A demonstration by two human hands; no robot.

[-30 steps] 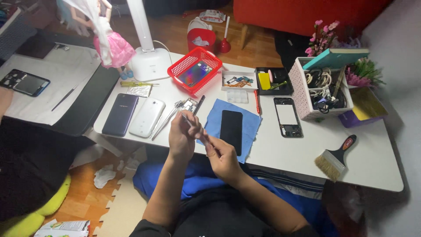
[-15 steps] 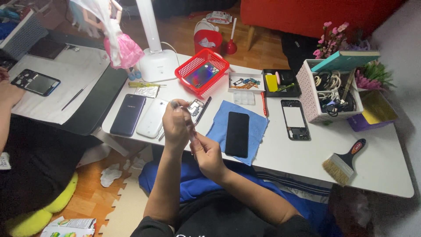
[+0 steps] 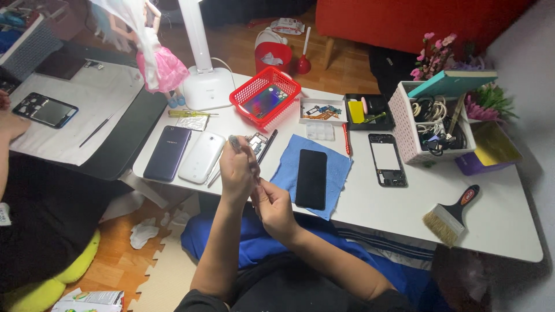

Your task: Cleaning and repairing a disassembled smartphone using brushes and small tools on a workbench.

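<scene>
At the far left, a co-worker's hand (image 3: pixel 10 124) rests near a stripped phone frame (image 3: pixel 45 110). Since a second ago we have drawn both hands in toward the table's (image 3: pixel 370 202) near edge. Our left hand (image 3: pixel 236 167) is clenched around a slim metal tool (image 3: pixel 235 142), tip up, beside the white phone (image 3: pixel 201 157). Our right hand (image 3: pixel 276 205) pinches something too small to identify, just left of the black phone (image 3: pixel 311 178) on its blue cloth (image 3: pixel 341 167).

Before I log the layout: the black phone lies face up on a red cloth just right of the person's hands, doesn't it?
Not quite: the head view shows the black phone lying on a blue cloth, not a red one. It does lie just right of the hands.
</scene>
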